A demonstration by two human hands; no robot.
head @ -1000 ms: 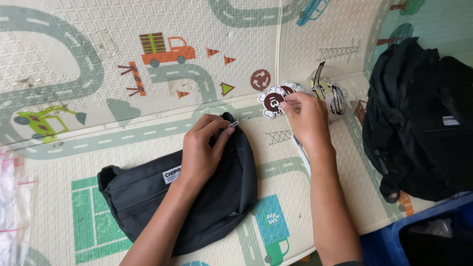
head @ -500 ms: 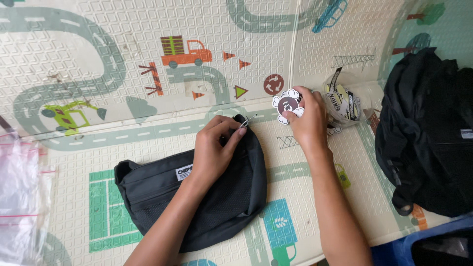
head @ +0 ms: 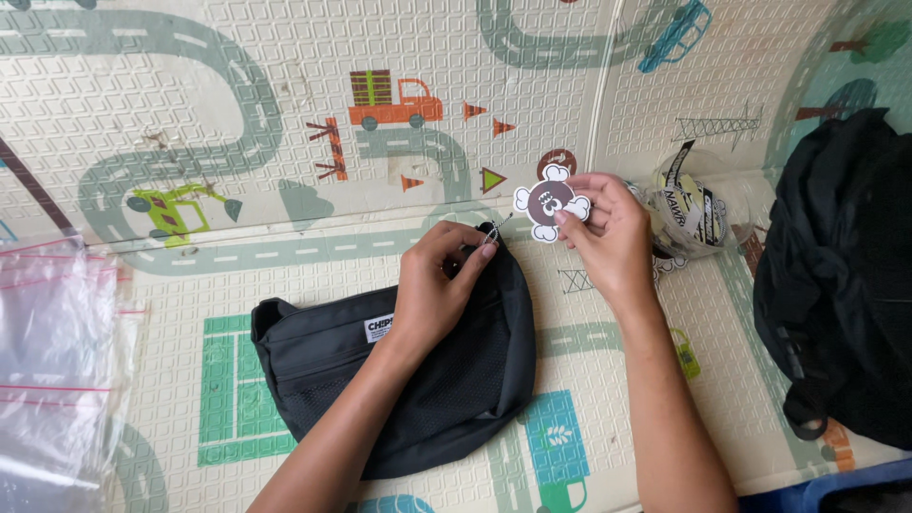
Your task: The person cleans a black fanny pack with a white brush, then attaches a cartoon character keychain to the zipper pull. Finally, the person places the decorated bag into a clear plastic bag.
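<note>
While gripped: one sticker [head: 550,200], one pouch [head: 408,380].

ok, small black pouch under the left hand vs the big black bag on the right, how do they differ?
The black pouch is smaller and lies flat on the play mat; the black backpack is far bulkier, heaped and partly out of frame. The pouch has a white label and the left hand at its zipper; the backpack is untouched. The right hand holds a sticker. Both are black fabric.

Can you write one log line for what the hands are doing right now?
left hand: pinching zipper pull on black pouch | right hand: holding skull sticker | surface: play mat
</note>
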